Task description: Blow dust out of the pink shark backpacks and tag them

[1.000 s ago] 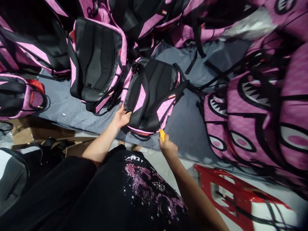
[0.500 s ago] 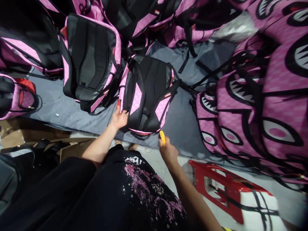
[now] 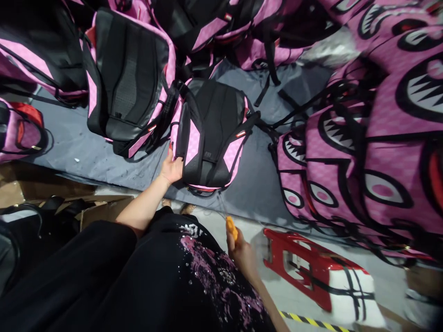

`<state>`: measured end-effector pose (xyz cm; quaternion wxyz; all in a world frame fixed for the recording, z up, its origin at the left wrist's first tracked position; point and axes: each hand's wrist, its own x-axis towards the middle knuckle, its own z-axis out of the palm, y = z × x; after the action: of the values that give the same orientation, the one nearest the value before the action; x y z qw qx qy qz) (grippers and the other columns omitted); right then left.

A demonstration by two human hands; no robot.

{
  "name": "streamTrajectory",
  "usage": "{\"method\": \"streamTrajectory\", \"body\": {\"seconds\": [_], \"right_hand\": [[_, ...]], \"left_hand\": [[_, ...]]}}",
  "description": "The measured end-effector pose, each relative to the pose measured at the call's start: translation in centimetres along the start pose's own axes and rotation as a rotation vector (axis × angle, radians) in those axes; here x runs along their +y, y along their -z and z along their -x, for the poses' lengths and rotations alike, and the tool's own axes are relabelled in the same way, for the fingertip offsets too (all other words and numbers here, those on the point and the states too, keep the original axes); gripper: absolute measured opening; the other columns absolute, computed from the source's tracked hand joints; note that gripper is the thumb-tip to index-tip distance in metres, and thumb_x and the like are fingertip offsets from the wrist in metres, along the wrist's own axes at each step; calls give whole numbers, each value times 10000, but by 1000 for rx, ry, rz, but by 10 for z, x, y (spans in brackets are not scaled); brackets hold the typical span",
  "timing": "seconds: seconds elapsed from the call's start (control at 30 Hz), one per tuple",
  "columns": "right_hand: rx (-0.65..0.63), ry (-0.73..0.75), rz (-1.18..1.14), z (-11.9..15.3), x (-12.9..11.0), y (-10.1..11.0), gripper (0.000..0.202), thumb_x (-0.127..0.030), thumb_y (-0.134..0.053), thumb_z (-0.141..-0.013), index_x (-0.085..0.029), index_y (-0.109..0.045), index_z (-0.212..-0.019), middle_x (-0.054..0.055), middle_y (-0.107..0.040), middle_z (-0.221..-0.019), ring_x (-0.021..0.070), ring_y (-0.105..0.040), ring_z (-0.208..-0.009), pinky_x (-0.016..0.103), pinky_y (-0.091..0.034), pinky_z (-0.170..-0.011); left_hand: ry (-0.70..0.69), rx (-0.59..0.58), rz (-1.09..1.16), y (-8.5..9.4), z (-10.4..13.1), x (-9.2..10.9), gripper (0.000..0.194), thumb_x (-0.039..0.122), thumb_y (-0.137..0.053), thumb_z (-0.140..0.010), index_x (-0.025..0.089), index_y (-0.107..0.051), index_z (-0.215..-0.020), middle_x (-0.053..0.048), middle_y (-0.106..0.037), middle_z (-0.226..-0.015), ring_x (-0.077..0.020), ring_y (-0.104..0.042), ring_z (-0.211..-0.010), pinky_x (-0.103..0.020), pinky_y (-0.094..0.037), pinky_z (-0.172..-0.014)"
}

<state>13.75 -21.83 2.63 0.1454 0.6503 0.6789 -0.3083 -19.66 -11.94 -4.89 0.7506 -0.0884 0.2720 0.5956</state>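
A pink and black backpack lies on the grey-covered table, its padded back panel and shoulder straps facing up. At its lower left side, my left hand grips the edge, the thumb showing and the other fingers partly hidden by the bag. My right hand is closed around a tool with a yellow handle. Its thin tip is too blurred to tell the kind, and it points up toward the backpack's bottom edge without touching it.
Similar backpacks lie left and behind. At the right stand several pink bags with printed shark faces. Grey cloth covers the table. Below are a red stool with a white, strapped part and cardboard boxes.
My right hand has drawn the yellow-handled tool down, away from the backpack's lower right corner. My left hand keeps its hold. The view has shifted slightly.
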Motion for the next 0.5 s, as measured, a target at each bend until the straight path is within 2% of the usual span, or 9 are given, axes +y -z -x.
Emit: {"method": "streamTrajectory", "body": {"seconds": [0.1, 0.23, 0.33, 0.4, 0.5], "right_hand": [[-62, 19, -20, 4, -12, -9, 480, -436, -285, -1005, -164, -551, -1297, 108, -714, -822, 254, -678, -722, 292, -399, -619], [-150, -60, -30, -19, -35, -6, 438, -423, -319, -1002, -157, -583, -1229, 132, -722, -891, 256, -689, -810, 287, -413, -653], [-158, -28, -125, -27, -39, -4, 481, -464, -316, -993, -147, -591, -1227, 135, -721, -888, 263, -693, -844, 291, -436, -681], [-161, 0, -175, -28, -36, -7, 512, -490, -311, -979, -142, -610, -1207, 143, -721, -901, 271, -695, -865, 299, -452, -702], [-155, -31, -197, -31, -26, -15, 546, -520, -307, -957, -146, -631, -1188, 149, -721, -899, 276, -698, -850, 309, -466, -692]], "left_hand": [[34, 29, -15, 1, -2, -1, 803, 759, -315, -889, 124, -575, -1306, -164, -703, -1171, -316, -616, -1217, -491, -475, -1039], [49, 26, -51, -4, -3, -3, 779, 746, -342, -890, 131, -576, -1306, -150, -709, -1164, -305, -609, -1229, -475, -468, -1053], [33, 41, -113, -11, -5, -6, 784, 754, -348, -877, 127, -588, -1283, -149, -710, -1164, -312, -603, -1234, -487, -450, -1071], [-21, 87, -255, -14, -6, -7, 772, 741, -296, -895, 121, -619, -1223, -154, -723, -1119, -318, -609, -1222, -501, -449, -1069], [-150, 255, -595, -17, -5, -5, 663, 632, -247, -962, 134, -661, -1103, -156, -740, -1011, -311, -634, -1173, -502, -477, -1023]]}}
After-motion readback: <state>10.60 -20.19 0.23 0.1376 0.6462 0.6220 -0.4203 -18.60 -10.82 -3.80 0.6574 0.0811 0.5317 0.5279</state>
